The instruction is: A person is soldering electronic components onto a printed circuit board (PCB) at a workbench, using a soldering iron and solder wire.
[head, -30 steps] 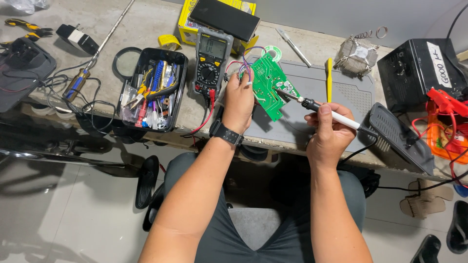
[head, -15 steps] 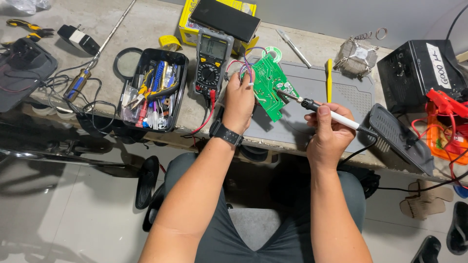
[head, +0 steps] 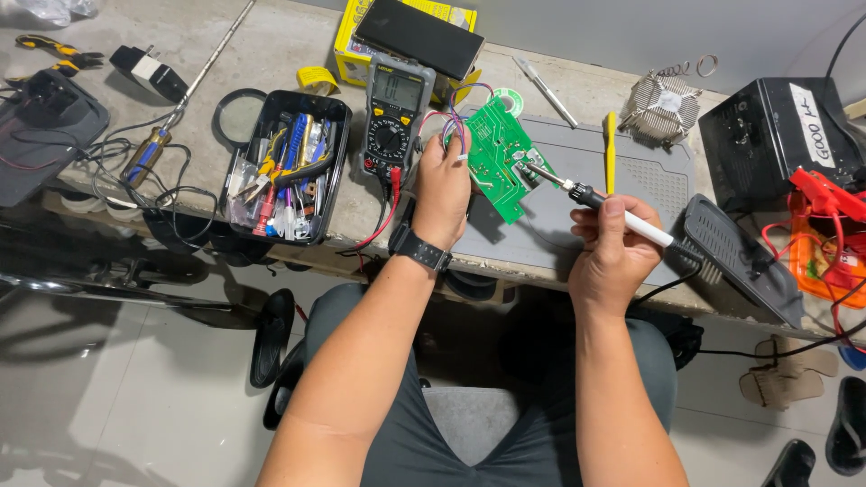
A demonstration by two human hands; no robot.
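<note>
Left hand (head: pixel 442 185), fingers clamped on green circuit board (head: pixel 499 158); right hand (head: pixel 615 254) grips soldering iron (head: pixel 595 200), tip touching board.

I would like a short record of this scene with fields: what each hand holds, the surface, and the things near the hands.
left hand: the left hand grips the green circuit board by its edge, tilted up
right hand: the right hand holds the soldering iron, tip on the board
surface: grey work mat on a concrete bench
near left hand: multimeter, black tool tray
near right hand: yellow pry tool, metal heat sink
</note>
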